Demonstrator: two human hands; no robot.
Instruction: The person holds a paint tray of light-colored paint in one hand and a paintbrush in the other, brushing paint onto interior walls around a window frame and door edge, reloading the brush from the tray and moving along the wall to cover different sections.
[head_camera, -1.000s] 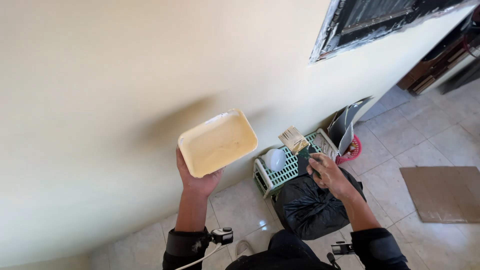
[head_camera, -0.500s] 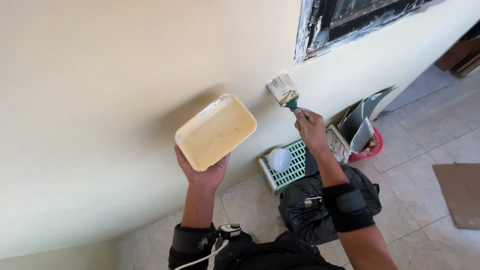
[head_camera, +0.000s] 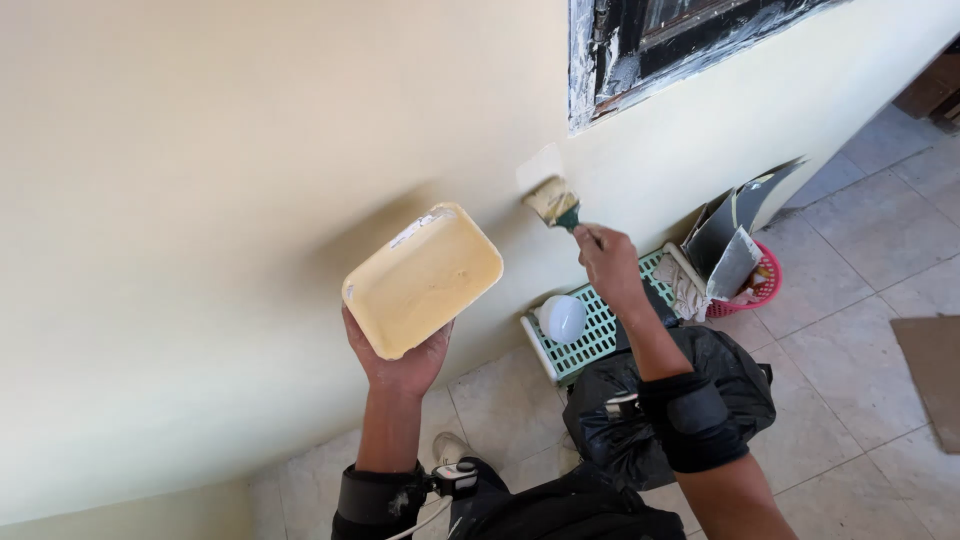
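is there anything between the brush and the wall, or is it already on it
Nothing visible stands between them. The right hand holds the paintbrush with its bristles against the wall, on a paler patch just below the window frame. The tray in the left hand sits off to the side.

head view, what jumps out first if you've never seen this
The cream tray held up flat on the left hand, close to the pale wall. Right of it, the right hand presses a brush to the wall, on a lighter patch just below the dark window frame.
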